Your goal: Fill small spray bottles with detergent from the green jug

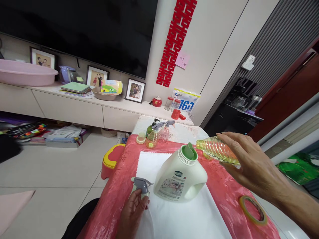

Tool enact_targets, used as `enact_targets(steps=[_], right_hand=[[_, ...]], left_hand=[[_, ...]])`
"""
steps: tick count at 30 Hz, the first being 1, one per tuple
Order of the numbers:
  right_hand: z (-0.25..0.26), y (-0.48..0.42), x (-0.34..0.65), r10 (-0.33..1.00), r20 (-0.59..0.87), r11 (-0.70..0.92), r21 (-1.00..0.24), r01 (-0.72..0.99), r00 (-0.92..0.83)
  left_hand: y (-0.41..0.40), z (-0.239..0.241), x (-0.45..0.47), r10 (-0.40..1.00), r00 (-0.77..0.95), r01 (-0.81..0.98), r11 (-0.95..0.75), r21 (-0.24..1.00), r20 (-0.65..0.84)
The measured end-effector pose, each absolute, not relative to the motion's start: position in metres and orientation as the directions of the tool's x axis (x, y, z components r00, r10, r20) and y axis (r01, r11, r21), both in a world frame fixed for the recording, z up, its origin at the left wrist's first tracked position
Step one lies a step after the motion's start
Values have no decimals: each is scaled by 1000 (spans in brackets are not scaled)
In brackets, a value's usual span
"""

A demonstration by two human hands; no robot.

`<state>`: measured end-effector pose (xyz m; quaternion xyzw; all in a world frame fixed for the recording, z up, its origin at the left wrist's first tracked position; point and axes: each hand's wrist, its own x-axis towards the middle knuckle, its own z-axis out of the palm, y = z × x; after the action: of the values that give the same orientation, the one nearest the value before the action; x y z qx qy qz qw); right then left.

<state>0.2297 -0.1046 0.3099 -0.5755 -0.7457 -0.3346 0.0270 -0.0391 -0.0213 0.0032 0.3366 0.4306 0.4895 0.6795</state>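
My right hand (245, 157) is closed around a clear yellow-tinted ribbed bottle (216, 151), tipped on its side with its mouth at the opening of a large pale green detergent jug (178, 181). The jug stands uncapped on a white cloth (154, 162), a green spout showing in its neck. A thin clear stream seems to show between bottle and jug. Left of the jug, my left hand (134, 207) grips a grey spray trigger head (141, 184), its thin dip tube hanging down over the cloth.
Behind the jug stand a yellowish spray bottle (151, 138), a pink spray bottle (163, 134), a green pump bottle (149, 130) and a pale cap (141, 138). A tape roll (253, 210) lies at the right on the red table cover (112, 199). A yellow-topped stool (113, 156) stands left.
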Motion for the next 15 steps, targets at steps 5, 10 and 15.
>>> enact_targets(steps=[5,10,15], right_hand=[[311,-104,228,834,425,119,484,867,-352],[311,-104,229,833,426,117,489,864,-354],[312,-104,229,832,422,123,492,862,-360]], left_hand=[[-23,-2,-36,968,117,-394,251,884,-222],[-22,6,-43,947,186,-350,313,883,-261],[-23,13,-46,946,170,-332,319,888,-276]])
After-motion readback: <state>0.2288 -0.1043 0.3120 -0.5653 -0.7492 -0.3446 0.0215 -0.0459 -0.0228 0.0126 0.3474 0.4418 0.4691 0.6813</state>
